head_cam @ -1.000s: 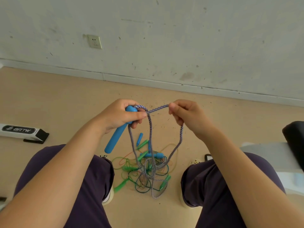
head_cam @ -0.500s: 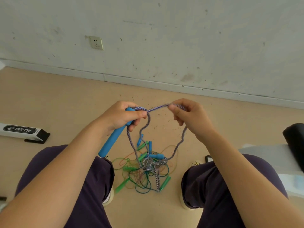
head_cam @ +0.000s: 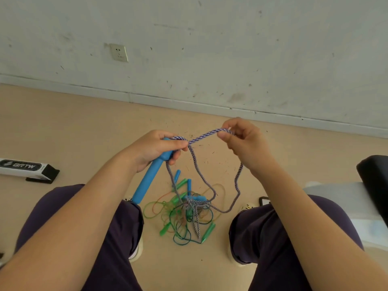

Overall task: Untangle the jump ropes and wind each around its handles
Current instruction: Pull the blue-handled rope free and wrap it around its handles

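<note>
The left hand (head_cam: 155,149) is curled around the upper end of a blue handle (head_cam: 149,179), with the thumb pressed over the braided purple-and-white rope (head_cam: 195,164) where it leaves the handle top. The handle is held above the floor, its long axis slanted from upper right at the hand to lower left, the free end pointing down toward the left knee. The right hand (head_cam: 244,143) is raised just beside the left, and the same rope is pinched between its thumb and forefinger; a short span of rope is stretched between the two hands. From both hands the rope is seen hanging in loose loops down to a tangle of ropes (head_cam: 186,213) on the tan floor (head_cam: 84,127) between the knees. In that tangle, thin green and orange cords, small green handles (head_cam: 207,231) and smaller blue handles (head_cam: 189,183) are mixed together, the braided rope being knotted at its centre. A white-and-black box (head_cam: 25,168) is noted on the floor at far left, and a wall socket (head_cam: 119,52) on the wall beyond.
</note>
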Action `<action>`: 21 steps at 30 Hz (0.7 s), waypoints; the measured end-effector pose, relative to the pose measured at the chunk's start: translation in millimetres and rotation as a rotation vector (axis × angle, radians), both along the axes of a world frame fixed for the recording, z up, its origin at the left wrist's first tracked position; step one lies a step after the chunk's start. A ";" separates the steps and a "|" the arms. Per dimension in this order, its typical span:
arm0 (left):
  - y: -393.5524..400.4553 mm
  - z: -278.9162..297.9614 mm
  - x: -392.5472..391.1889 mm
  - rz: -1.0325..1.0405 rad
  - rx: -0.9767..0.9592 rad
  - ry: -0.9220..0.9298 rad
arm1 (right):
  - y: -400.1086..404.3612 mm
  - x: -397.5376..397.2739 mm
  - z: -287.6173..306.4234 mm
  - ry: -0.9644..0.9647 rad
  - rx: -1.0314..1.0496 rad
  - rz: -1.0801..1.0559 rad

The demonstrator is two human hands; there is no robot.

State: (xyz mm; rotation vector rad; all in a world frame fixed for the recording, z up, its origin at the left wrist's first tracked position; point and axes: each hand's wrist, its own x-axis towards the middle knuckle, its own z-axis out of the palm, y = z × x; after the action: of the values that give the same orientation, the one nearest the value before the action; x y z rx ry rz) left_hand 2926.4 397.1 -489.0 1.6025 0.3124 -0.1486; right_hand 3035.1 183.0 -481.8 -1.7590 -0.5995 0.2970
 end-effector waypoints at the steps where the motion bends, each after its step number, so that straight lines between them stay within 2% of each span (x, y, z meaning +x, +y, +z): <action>1: 0.5 -1.3 -0.3 0.007 0.022 0.002 | 0.0 -1.3 0.0 0.001 -0.013 0.021; 6: -18.2 -5.6 -1.7 -0.070 -0.035 0.001 | 5.7 -15.3 -2.1 0.114 -0.077 0.265; 9: -24.0 -6.2 -0.7 -0.127 -0.019 0.009 | 12.9 -22.6 -7.6 0.072 -0.209 0.359; 12: -18.6 -6.6 0.0 -0.113 0.029 0.008 | 14.5 -17.3 -7.6 0.021 -0.177 0.282; 18: -0.3 -3.0 -0.9 -0.042 0.207 0.013 | 1.5 3.4 -6.7 -0.004 -0.046 -0.036; 21: 1.5 -0.3 -3.3 -0.017 0.237 -0.001 | -1.8 4.4 -3.7 -0.023 -0.023 -0.138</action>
State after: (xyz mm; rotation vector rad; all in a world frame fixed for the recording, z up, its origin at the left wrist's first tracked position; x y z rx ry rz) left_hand 2923.1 398.6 -489.2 1.8401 0.3251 -0.1273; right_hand 3039.5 181.2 -485.5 -1.8184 -0.4896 0.1892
